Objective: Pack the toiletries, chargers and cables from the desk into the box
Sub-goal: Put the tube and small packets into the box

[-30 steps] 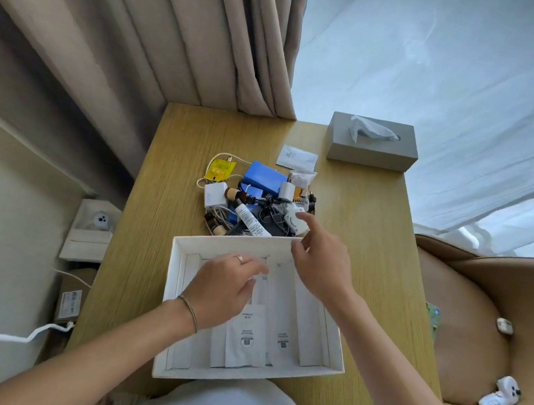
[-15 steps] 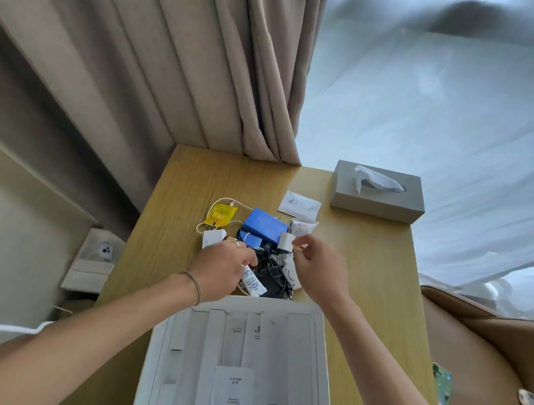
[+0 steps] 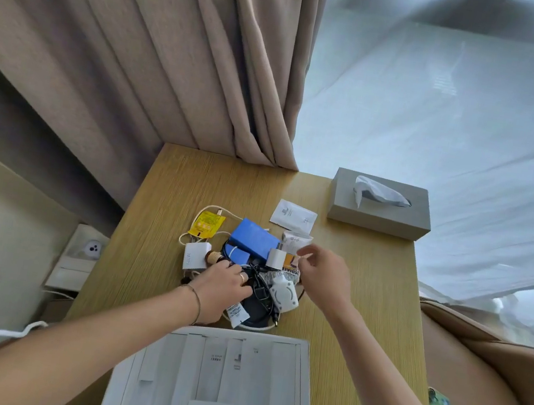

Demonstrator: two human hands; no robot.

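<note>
Nearest, the white box (image 3: 298,380) sits on the table (image 3: 362,320), flat white packets lying lengthwise inside. Just beyond, the left hand (image 3: 221,287) presses down on the pile, fingers curled over a white tube (image 3: 236,314) angled toward the box. The right hand (image 3: 323,276) hovers, fingers loosely bent, holding nothing. Farther: blue case (image 3: 253,236), white charger (image 3: 196,256), tissue box (image 3: 381,207).

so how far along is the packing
Barely begun. The box shows only paper sachets and strips. Both hands are at the pile: the left hand reaches among the cables, the right hand hovers above. Everything in the pile is left.
</note>
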